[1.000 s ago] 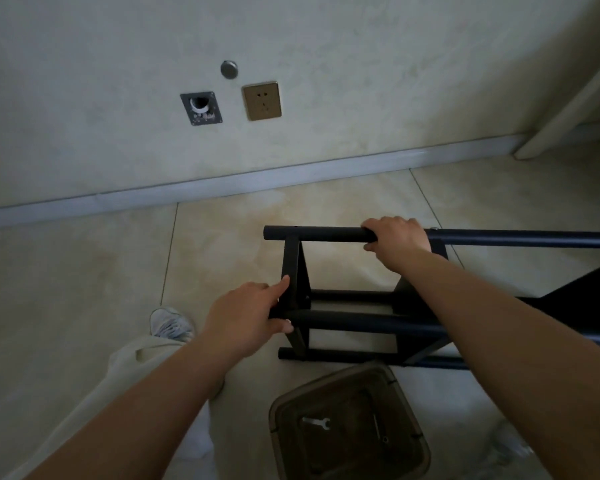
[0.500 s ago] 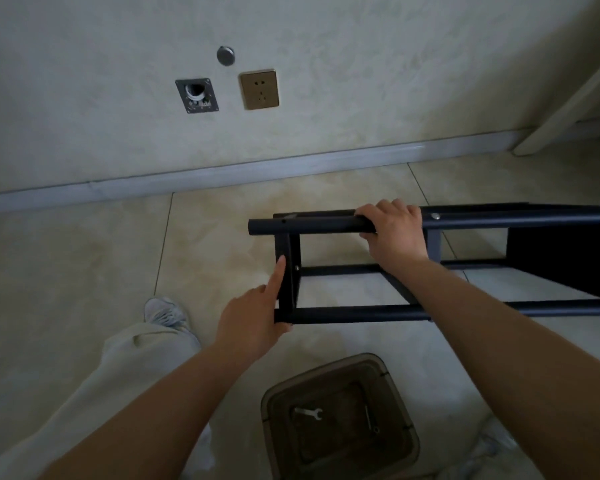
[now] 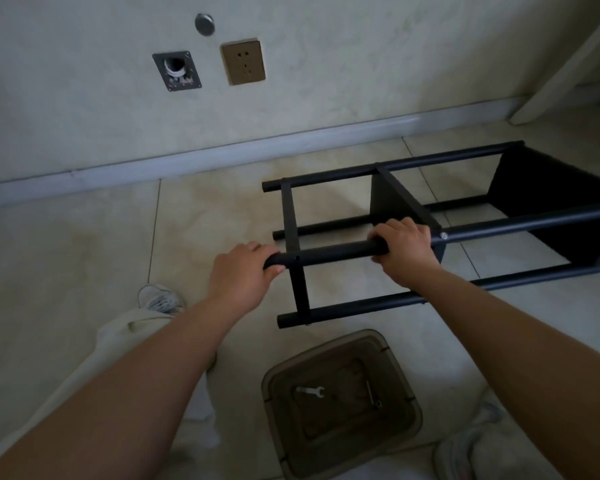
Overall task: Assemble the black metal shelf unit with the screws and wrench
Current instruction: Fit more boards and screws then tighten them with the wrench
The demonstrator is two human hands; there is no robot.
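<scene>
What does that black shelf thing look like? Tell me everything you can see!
The black shelf looks like dull painted metal. It lies on its side over the tile floor, long round poles running left to right, joined by flat crossbars. Two dark flat panels sit between the poles, one in the middle and one farther right. A small silver screw head shows on the near top pole. The left hand grips that pole's end and the right hand grips it farther along. Its right end runs out of view.

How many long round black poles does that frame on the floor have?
4: one far pole nearest the wall, one low behind, one gripped by both hands, one nearest the brown bin. None seems hidden.
</scene>
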